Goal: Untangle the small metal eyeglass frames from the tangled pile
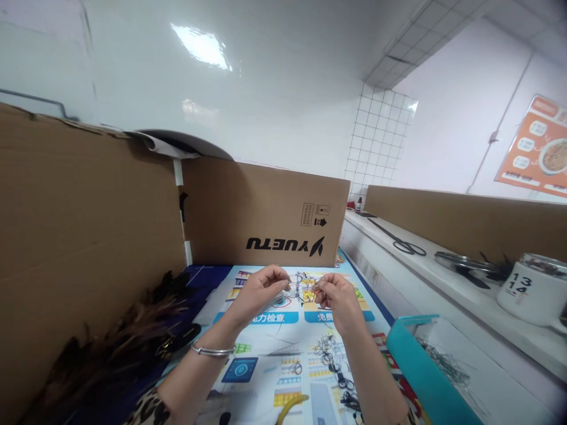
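Observation:
Both hands are raised over the printed table mat [254, 389]. My left hand [264, 290], with a silver bangle on the wrist, is closed in a pinch at the left end of a thin, dark wire-like piece [299, 284]. At its right end, the thumb and fingers of my right hand [335, 294] are pinched together. The piece spans the gap between the hands; its fine details are too small to tell. Below my right hand lies a row of small dark loops and rings [330, 357]. Several thin wires [283, 344] lie on the mat between the forearms.
Cardboard panels [266, 206] stand behind and at the left. Dark feathers [119, 348] lie at the left. A teal box [432, 372] holds thin metal pieces at the right. Scissors [408, 247] and a white mug [531, 292] are on the right ledge. A yellow curved object [292, 404] lies in front.

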Demonstrator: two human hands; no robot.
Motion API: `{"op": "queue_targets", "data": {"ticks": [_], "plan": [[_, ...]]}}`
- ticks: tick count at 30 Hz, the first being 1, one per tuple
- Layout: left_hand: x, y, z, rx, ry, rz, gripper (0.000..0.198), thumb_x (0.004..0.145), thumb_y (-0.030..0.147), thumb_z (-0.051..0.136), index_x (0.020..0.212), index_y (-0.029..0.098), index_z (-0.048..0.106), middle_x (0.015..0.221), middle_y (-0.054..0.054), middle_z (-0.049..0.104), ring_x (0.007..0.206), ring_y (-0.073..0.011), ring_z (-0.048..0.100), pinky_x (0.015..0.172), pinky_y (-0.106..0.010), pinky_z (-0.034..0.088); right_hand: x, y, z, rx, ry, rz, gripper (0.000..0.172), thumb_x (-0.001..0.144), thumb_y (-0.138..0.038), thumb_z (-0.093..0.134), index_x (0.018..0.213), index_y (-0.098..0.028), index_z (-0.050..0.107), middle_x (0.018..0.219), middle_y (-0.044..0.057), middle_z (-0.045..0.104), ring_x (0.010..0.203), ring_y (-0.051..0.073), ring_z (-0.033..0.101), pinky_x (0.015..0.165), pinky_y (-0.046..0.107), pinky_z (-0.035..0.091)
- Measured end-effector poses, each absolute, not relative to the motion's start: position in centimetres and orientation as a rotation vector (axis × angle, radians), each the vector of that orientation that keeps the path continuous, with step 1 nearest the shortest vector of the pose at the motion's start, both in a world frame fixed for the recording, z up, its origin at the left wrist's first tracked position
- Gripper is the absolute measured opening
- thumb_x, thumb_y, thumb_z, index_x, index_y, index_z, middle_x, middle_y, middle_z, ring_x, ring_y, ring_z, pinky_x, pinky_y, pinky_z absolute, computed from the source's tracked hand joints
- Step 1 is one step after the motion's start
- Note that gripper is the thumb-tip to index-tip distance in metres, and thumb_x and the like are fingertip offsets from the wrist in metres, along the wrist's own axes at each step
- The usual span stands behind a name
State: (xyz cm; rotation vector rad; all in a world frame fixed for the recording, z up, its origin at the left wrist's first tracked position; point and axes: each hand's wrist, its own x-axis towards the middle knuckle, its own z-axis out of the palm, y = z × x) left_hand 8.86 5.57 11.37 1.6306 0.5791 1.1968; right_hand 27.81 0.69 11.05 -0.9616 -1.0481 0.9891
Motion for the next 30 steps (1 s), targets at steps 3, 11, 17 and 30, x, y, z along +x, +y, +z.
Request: {"op": "queue_targets", "data": {"ticks": [3, 11, 17, 30], "plan": [[8.9, 5.6, 11.3, 1.630, 0.566, 1.167, 0.010, 0.074, 0.023, 0.059, 0.081, 0.016, 0.055, 0.076, -0.001, 0.058, 0.071, -0.0130, 0.056, 0.065, -0.024, 0.045, 27.9, 0.8, 11.0, -0.954, -1.034, 0.990, 0.015, 0.069, -0.027, 0.063, 0.073, -0.016, 0.053, 0.066, 0.000, 0.064, 0.048, 0.008, 0.054, 0.043, 0.019, 0.032], [9.1, 5.6, 11.1, 1.612, 0.573, 1.102, 0.019, 0.071, 0.026, 0.064, 0.085, 0.017, 0.055, 0.080, -0.002, 0.058, 0.074, -0.0144, 0.057, 0.063, -0.025, 0.047, 27.9, 0.9, 11.1, -0.966, -1.024, 0.978, 0.016, 0.068, -0.028, 0.064, 0.070, -0.016, 0.053, 0.065, 0.000, 0.063, 0.047, 0.008, 0.052, 0.043, 0.019, 0.031], [8.9, 5.2, 11.7, 1.472, 0.523, 1.051, 0.022, 0.068, 0.023, 0.068, 0.082, 0.016, 0.052, 0.074, -0.003, 0.062, 0.073, -0.0169, 0.062, 0.066, -0.029, 0.047, 27.9, 0.7, 11.3, -0.963, -1.016, 1.013, 0.016, 0.068, -0.028, 0.064, 0.070, -0.017, 0.053, 0.066, 0.001, 0.063, 0.047, 0.008, 0.052, 0.043, 0.019, 0.031], [9.9, 6.2, 10.2, 1.561, 0.553, 1.108, 0.019, 0.067, 0.024, 0.067, 0.074, 0.016, 0.051, 0.080, -0.003, 0.061, 0.070, -0.0135, 0.058, 0.064, -0.027, 0.047, 27.8, 0.8, 11.1, -0.939, -1.004, 1.019, 0.016, 0.068, -0.028, 0.064, 0.072, -0.017, 0.053, 0.066, -0.001, 0.063, 0.047, 0.008, 0.051, 0.044, 0.019, 0.032]]}}
